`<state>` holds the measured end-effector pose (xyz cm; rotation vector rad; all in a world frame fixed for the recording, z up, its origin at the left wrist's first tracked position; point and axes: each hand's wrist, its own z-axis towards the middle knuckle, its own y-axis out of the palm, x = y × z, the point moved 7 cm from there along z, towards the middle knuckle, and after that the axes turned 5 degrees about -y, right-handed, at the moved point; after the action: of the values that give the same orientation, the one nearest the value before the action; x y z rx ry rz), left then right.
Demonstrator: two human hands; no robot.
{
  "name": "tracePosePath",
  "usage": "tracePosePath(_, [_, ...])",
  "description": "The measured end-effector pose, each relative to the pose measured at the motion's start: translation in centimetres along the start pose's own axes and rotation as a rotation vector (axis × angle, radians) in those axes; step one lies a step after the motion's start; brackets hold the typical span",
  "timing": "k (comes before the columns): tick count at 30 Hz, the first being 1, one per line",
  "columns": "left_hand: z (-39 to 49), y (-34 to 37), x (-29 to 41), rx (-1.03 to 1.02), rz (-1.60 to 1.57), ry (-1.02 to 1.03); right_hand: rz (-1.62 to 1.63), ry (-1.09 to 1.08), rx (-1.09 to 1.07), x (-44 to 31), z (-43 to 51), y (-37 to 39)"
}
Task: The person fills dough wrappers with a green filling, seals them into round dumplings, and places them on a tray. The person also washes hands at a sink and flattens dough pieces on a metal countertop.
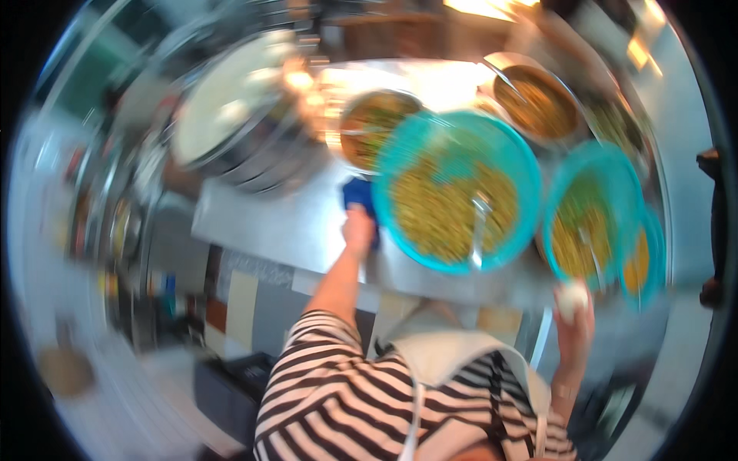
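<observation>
The picture is blurred by motion. On the metal table my left hand (pixel 358 227) grips a dark blue cloth (pixel 358 193), just left of a large turquoise plastic bowl (pixel 400 245). That bowl holds a yellow-green chopped or shredded filling (pixel 426 216), with a metal spoon (pixel 478 230) lying in it. Off to the right, my right hand (pixel 578 331) is closed around a round white lump (pixel 572 299), perhaps dough or a bun. It is near the table's front edge, below a second turquoise bowl (pixel 625 178) of similar filling with a utensil in it.
At the left stands a stack of round metal steamer trays (pixel 259 155) with several white lumps (pixel 233 112) on top. Behind the big bowl are a pot of mixed filling (pixel 369 124) and a container of brown-orange filling (pixel 536 106). Another turquoise bowl (pixel 656 253) sits far right.
</observation>
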<state>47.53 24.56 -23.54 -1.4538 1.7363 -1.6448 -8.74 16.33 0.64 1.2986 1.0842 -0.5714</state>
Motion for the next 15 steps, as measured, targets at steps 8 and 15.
tracePosePath(8, [-2.9, -3.7, 4.5, 0.054, -0.012, -0.014, -0.02, 0.114, -0.132, -1.1, 8.3, 4.6])
tracePosePath(15, [-6.6, -5.2, 2.4, 0.06, -0.309, -0.071, 0.092, 0.199, -0.314, -2.4, 11.4, 6.8])
